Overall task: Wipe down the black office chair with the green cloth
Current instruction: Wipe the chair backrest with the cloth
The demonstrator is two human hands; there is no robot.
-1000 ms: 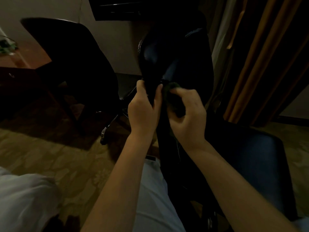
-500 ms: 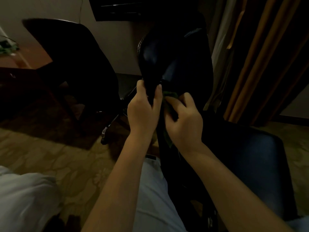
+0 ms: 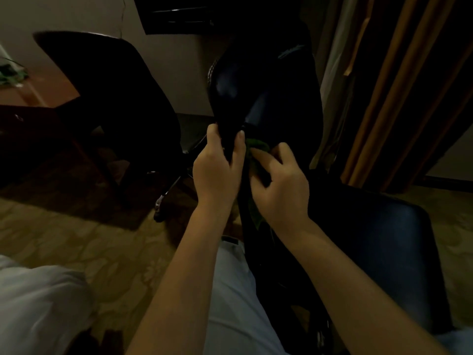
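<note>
The black office chair stands right in front of me, its shiny backrest rising at the centre and its seat spreading to the lower right. My left hand grips the near edge of the backrest, thumb on one side and fingers on the other. My right hand holds the green cloth against the backrest's inner face, just right of the left hand. Most of the cloth is hidden under my fingers; a strip hangs below the palm.
A second dark chair stands to the left on the patterned carpet. Brown curtains hang at the right. A wooden desk is at the far left. My legs in light trousers fill the bottom.
My right hand with the cloth has slid down the backrest, from level with the left hand's fingertips to a little below them. The left hand kept its grip.
</note>
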